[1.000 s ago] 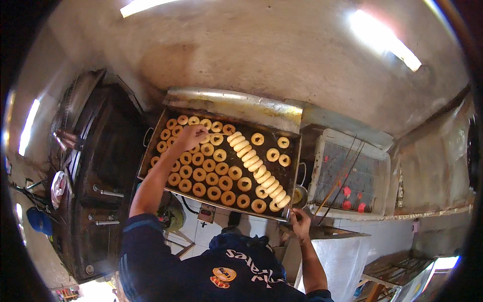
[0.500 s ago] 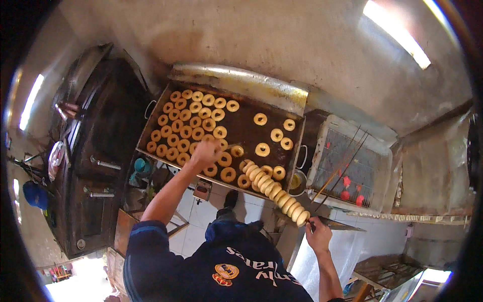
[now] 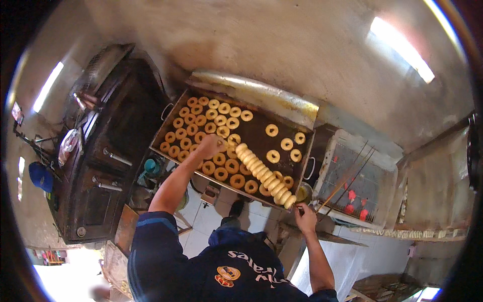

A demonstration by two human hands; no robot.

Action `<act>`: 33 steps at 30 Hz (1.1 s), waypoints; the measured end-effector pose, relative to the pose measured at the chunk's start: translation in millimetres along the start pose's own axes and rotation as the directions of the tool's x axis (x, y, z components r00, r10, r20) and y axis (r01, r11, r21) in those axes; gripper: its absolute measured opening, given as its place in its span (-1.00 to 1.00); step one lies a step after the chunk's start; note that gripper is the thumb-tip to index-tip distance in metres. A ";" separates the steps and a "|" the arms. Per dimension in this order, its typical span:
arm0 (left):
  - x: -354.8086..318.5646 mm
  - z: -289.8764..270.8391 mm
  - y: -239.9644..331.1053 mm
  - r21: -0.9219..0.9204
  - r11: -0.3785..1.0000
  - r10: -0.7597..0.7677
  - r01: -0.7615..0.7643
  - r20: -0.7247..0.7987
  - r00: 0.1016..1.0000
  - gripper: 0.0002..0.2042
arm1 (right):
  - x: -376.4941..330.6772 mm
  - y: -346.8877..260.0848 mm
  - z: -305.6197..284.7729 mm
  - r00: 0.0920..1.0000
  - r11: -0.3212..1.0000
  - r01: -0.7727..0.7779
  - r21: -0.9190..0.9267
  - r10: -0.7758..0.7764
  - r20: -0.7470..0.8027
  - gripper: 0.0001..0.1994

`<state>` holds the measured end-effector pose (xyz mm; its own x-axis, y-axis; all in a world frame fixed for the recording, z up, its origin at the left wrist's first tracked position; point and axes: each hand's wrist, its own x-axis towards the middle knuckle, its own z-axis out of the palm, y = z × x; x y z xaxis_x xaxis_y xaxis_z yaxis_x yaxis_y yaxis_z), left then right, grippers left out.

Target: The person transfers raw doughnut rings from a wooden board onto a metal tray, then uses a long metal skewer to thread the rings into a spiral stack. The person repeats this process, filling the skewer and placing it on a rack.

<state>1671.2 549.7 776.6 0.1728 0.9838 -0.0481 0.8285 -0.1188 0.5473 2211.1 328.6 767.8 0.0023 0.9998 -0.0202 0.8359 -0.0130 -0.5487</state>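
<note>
A large dark rectangular frying tray [image 3: 282,118] holds several golden dough rings [image 3: 201,121], packed on its left side and sparse on its right. A long row of rings is threaded on a thin stick [image 3: 264,176] that lies slantwise over the tray's near right part. My right hand [image 3: 304,217] is shut on the stick's near end at the tray's corner. My left hand [image 3: 211,146] reaches over the packed rings, and its fingers look curled at the stick's far end.
A dark metal oven [image 3: 108,151] with handles stands to the left. Right of the tray is a wire rack [image 3: 352,176] with thin sticks [image 3: 347,173] leaning across it and red items below. A metal hood strip [image 3: 251,90] runs behind the tray. Pale tiles [image 3: 211,216] lie below.
The stick with its row of rings has shifted toward the tray's near edge. My left hand has come back from the far left rings to the tray's near middle, and my right hand has followed.
</note>
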 end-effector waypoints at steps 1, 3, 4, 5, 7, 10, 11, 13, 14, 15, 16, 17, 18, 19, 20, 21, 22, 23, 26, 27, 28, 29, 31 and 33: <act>4.3 2.1 -0.4 0.045 0.998 0.046 -0.046 -0.004 0.999 -0.82 | -0.2 -7.3 -4.6 0.999 0.999 -0.015 -0.041 0.017 0.038 -0.75; 16.0 5.4 -5.5 0.065 0.998 0.024 -0.019 -0.072 0.997 -0.83 | -1.9 -15.6 -12.5 0.988 0.987 -0.087 -0.131 0.102 0.113 -0.75; 23.9 5.3 -10.6 0.036 0.998 -0.047 0.052 -0.139 0.989 -0.83 | -3.3 -16.5 -13.7 0.987 0.986 -0.089 -0.142 0.107 0.124 -0.76; 32.9 4.5 -15.7 0.000 0.993 -0.117 0.120 -0.202 0.972 -0.84 | -2.8 -14.6 -12.1 0.995 0.991 -0.049 -0.121 0.059 0.081 -0.77; 46.5 -4.7 -29.7 0.143 0.972 -0.188 0.187 -0.009 0.982 -0.84 | 1.6 -6.4 0.1 0.999 0.998 0.046 -0.046 -0.045 0.007 -0.77; 47.4 -24.3 -46.9 0.018 0.997 -0.077 0.077 -0.003 0.997 -0.77 | 18.8 11.1 28.7 0.989 0.990 -0.126 0.067 0.120 0.090 -0.76; 47.5 -33.0 -50.5 0.006 0.998 -0.059 0.060 -0.032 0.998 -0.77 | 27.9 14.0 39.1 0.997 0.983 -0.044 0.178 0.033 0.064 -0.75; 39.9 -46.8 -55.1 0.011 0.989 -0.150 0.150 0.030 0.988 -0.78 | 43.5 12.7 52.7 0.989 0.947 -0.126 0.295 0.096 0.114 -0.74; 37.5 -51.0 -55.3 0.061 0.980 -0.191 0.188 0.034 0.981 -0.80 | 50.4 8.1 54.8 0.995 0.962 -0.058 0.266 0.034 0.096 -0.74; 33.3 -53.4 -56.0 0.026 0.991 -0.134 0.134 0.024 0.991 -0.81 | 58.6 1.6 53.9 0.992 0.977 -0.064 0.203 0.040 0.120 -0.74; 32.0 -54.5 -57.1 0.006 0.997 -0.073 0.073 -0.024 0.997 -0.81 | 65.7 -7.0 50.4 0.986 0.984 -0.095 0.147 0.073 0.147 -0.74; 30.5 -53.7 -59.5 -0.025 1.000 -0.020 0.019 -0.040 0.999 -0.81 | 69.2 -16.3 44.3 0.994 0.997 -0.026 0.069 0.019 0.107 -0.74; 31.5 -52.4 -63.5 -0.005 1.000 -0.023 0.023 -0.021 1.000 -0.81 | 70.6 -26.0 37.1 0.997 1.000 0.009 -0.002 -0.009 0.076 -0.74; 33.2 -50.1 -69.0 0.010 0.999 -0.037 0.038 -0.090 0.995 -0.81 | 71.2 -35.2 30.0 0.998 0.996 0.040 -0.076 -0.037 0.047 -0.74; 36.5 -47.4 -75.9 0.048 0.996 -0.074 0.081 -0.135 0.988 -0.81 | 69.3 -43.4 23.7 0.997 0.995 -0.011 -0.096 0.018 0.071 -0.75; 39.9 -45.1 -83.9 0.084 0.988 -0.116 0.131 -0.172 0.978 -0.80 | 69.2 -50.8 21.5 0.994 0.993 -0.031 -0.112 0.043 0.104 -0.76; 46.6 -43.2 -91.7 0.076 0.976 -0.178 0.205 -0.273 0.946 -0.80 | 67.4 -55.8 20.7 0.989 0.990 -0.055 -0.127 0.072 0.132 -0.77; 51.5 -43.6 -100.4 0.122 0.978 -0.142 0.169 -0.202 0.969 -0.79 | 65.3 -58.3 22.7 0.973 0.978 -0.120 -0.172 0.151 0.177 -0.78; 62.2 -52.6 -113.0 0.161 0.978 -0.135 0.137 -0.021 0.991 -0.77 | 57.4 -51.7 40.8 0.998 0.997 0.026 -0.070 -0.022 0.056 -0.76; 59.8 -61.2 -111.9 0.130 0.981 -0.139 0.141 -0.022 0.990 -0.76 | 55.5 -46.8 49.3 0.999 1.000 0.019 -0.019 -0.018 0.040 -0.77; 55.7 -72.8 -107.0 0.104 0.985 -0.139 0.140 -0.021 0.990 -0.74 | 52.6 -41.6 57.1 1.000 0.997 0.027 0.065 -0.028 0.013 -0.77; 51.9 -86.9 -97.6 0.086 0.983 -0.162 0.161 0.005 0.987 -0.73 | 52.5 -37.8 65.8 0.999 0.990 -0.042 0.133 0.040 0.017 -0.77; 32.0 -128.3 -74.4 0.010 0.999 -0.046 0.048 -0.150 0.988 -0.78 | 51.5 -36.7 82.0 0.999 0.922 -0.052 0.383 0.053 0.008 -0.79; -3.8 -174.1 -43.5 -0.088 0.987 -0.154 0.133 -0.295 0.943 -0.83 | 58.6 -50.6 98.2 0.998 0.912 -0.038 0.409 0.052 -0.024 -0.81</act>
<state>1541.8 574.6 898.4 -0.1218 0.9856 0.1175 0.7937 0.0256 0.6078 2115.0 386.3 712.3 0.0591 0.9978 -0.0288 0.5380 -0.0561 -0.8411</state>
